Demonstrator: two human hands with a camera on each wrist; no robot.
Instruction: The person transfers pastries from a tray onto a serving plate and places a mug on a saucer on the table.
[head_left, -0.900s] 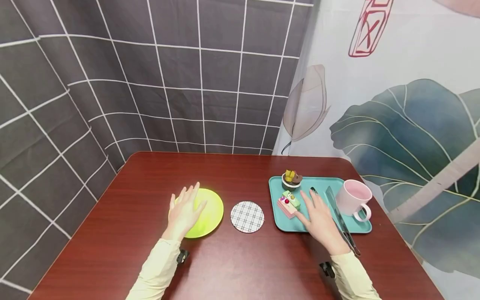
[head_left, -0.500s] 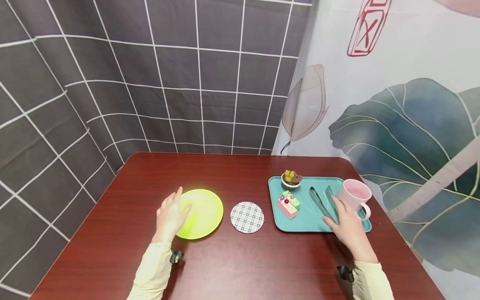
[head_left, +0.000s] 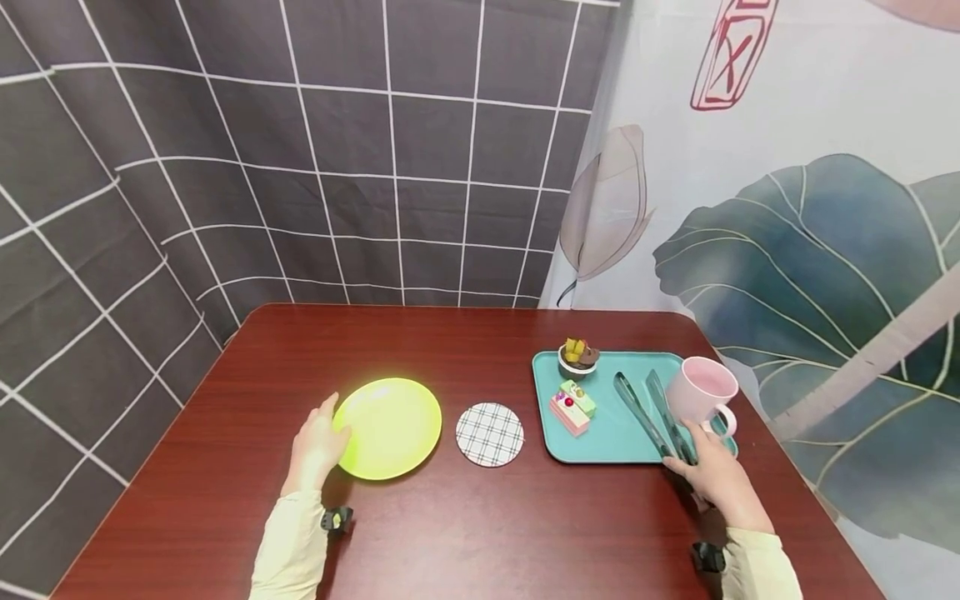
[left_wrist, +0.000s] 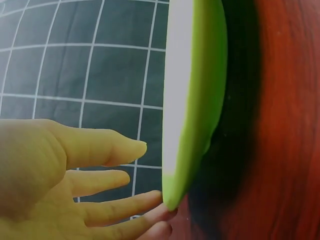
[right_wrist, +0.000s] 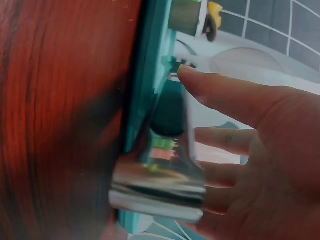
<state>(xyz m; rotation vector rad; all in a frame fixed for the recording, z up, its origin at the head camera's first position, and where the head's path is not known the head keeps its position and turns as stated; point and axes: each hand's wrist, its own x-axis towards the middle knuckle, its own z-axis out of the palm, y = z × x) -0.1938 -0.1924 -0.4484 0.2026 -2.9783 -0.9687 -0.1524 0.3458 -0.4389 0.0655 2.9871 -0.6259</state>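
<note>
At the left rim of the yellow-green plate [head_left: 390, 429], my left hand [head_left: 317, 446] has its fingers extended. In the left wrist view its fingertips reach the lower rim of the plate, while the thumb stays apart from it. My right hand [head_left: 708, 475] is around the handle end of metal tongs [head_left: 636, 404], thumb on one side and fingers on the other. The tongs' two arms lie spread on the turquoise tray [head_left: 600, 451]. In the right wrist view the shiny bent end of the tongs [right_wrist: 157, 187] partly hides the loosely extended fingers; a firm grip is not visible.
A pink mug [head_left: 697, 392] stands on the tray's right side, close to my right fingers. Two small cake pieces [head_left: 573, 408] and a chocolate cupcake [head_left: 578, 358] occupy its left side. Between plate and tray lies a round checked coaster [head_left: 490, 434].
My right hand has moved right and toward me, from over the tray to the tongs' handle end. My left hand has drawn leftward from above the plate to its rim.
</note>
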